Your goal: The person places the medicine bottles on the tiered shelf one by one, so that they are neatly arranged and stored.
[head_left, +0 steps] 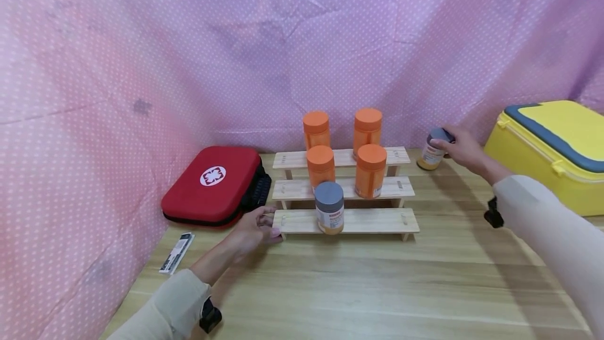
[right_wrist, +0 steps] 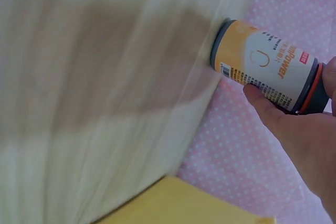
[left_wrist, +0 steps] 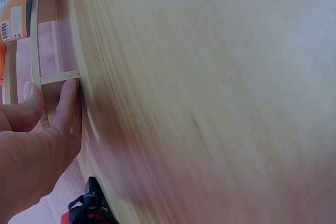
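A three-step wooden rack (head_left: pixel 374 221) stands on the table. My left hand (head_left: pixel 255 230) grips the left end of its lowest step; in the left wrist view the thumb is on the board and the fingers lie along the leg. Right of the rack, my right hand (head_left: pixel 464 151) holds a grey-capped supplement jar (head_left: pixel 432 152) around its lid and upper side. The jar leans slightly, its base close to the tabletop. Another grey-capped jar (head_left: pixel 330 214) is upright on the lowest step. Orange-capped jars (head_left: pixel 371 172) stand two each on the middle and top steps.
A red first-aid case (head_left: pixel 212 182) lies left of the rack, with a small printed packet (head_left: pixel 176 253) in front of it. The yellow box (head_left: pixel 533 153) with a blue-trimmed lid stands far right. A pink dotted cloth (head_left: pixel 264 56) hangs behind the table.
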{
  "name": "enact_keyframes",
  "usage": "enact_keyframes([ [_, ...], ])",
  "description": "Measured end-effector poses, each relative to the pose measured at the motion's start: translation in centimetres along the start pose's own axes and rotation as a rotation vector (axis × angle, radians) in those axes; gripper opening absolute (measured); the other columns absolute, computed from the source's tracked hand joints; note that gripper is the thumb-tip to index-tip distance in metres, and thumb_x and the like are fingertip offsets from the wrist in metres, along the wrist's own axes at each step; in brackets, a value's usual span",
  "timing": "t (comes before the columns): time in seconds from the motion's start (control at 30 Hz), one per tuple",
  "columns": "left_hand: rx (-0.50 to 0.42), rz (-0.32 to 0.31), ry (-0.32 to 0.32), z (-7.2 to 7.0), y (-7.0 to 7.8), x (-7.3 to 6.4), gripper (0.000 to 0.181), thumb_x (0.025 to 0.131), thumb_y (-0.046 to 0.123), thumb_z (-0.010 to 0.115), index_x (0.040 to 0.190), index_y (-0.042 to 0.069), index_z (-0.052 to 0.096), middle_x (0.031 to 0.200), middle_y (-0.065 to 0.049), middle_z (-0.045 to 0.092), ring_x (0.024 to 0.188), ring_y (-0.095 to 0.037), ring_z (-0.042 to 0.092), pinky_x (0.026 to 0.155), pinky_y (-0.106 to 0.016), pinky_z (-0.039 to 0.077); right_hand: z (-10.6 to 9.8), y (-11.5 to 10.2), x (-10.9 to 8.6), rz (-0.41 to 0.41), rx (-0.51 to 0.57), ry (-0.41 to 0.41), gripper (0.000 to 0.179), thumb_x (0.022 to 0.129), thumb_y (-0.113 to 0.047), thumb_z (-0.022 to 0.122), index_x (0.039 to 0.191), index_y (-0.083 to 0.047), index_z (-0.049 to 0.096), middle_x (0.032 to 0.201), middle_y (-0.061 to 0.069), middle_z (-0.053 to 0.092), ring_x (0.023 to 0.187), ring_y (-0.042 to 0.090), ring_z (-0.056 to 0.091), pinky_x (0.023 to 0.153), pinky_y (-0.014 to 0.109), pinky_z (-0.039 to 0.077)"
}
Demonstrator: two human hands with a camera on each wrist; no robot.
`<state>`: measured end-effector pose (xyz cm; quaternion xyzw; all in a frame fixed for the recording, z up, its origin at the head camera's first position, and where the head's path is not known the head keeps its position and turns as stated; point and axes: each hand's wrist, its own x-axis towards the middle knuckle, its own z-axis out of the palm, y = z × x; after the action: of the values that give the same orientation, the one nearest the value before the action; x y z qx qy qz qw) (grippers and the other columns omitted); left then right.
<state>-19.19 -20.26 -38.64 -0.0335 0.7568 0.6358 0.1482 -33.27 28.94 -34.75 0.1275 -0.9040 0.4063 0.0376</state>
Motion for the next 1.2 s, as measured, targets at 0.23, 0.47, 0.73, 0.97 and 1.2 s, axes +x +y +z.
enact_keyframes([
  [0.23,0.011,-0.019,-0.005,0.0,0.1,-0.2,0.053,0.086,-0.017,0.057,0.135,-0.001,0.043,0.113,-0.023,0.055,0.093,-0.024,0.062,0.085,-0.043,0.057,-1.2,-0.6,-4.9,-0.095,-0.042,-0.034,0.043,0.099,-0.016,0.055,0.135,0.005,0.043,0.113,0.027,0.055,0.083,-0.006,0.053,0.063,0.020,0.055],
  [0.47,0.004,-0.025,0.012,0.1,0.2,-0.2,0.055,0.085,-0.018,0.057,0.135,-0.001,0.043,0.112,-0.023,0.056,0.094,-0.025,0.061,0.083,-0.043,0.058,-1.6,-3.3,-9.2,-0.173,-0.071,0.011,0.048,0.093,-0.005,0.061,0.136,0.008,0.043,0.109,0.022,0.058,0.084,-0.009,0.052,0.063,0.010,0.049],
  [0.73,-0.012,0.022,-0.030,-0.1,0.0,-0.3,0.053,0.086,-0.020,0.055,0.135,-0.007,0.040,0.109,-0.024,0.055,0.092,-0.024,0.062,0.084,-0.044,0.057,-2.0,-5.8,-12.8,-0.257,-0.061,0.005,0.047,0.090,0.000,0.064,0.135,-0.003,0.049,0.101,-0.015,0.059,0.088,-0.005,0.056,0.066,0.008,0.048],
  [0.97,-0.019,0.043,-0.043,-0.4,0.0,-0.3,0.052,0.087,-0.019,0.055,0.135,-0.008,0.038,0.108,-0.024,0.055,0.091,-0.024,0.063,0.085,-0.046,0.056,-1.4,-8.2,-15.2,-0.215,-0.056,-0.026,0.053,0.092,-0.004,0.063,0.142,-0.004,0.044,0.110,-0.008,0.061,0.091,-0.003,0.058,0.067,0.011,0.052],
  [1.2,-0.021,0.027,-0.047,-0.3,0.0,-0.2,0.053,0.087,-0.018,0.055,0.136,-0.007,0.039,0.108,-0.024,0.055,0.090,-0.024,0.064,0.084,-0.045,0.057,1.6,-11.5,-15.1,-0.209,0.005,-0.057,0.053,0.093,-0.006,0.063,0.142,-0.002,0.044,0.118,0.019,0.059,0.091,-0.001,0.058,0.069,0.013,0.052],
])
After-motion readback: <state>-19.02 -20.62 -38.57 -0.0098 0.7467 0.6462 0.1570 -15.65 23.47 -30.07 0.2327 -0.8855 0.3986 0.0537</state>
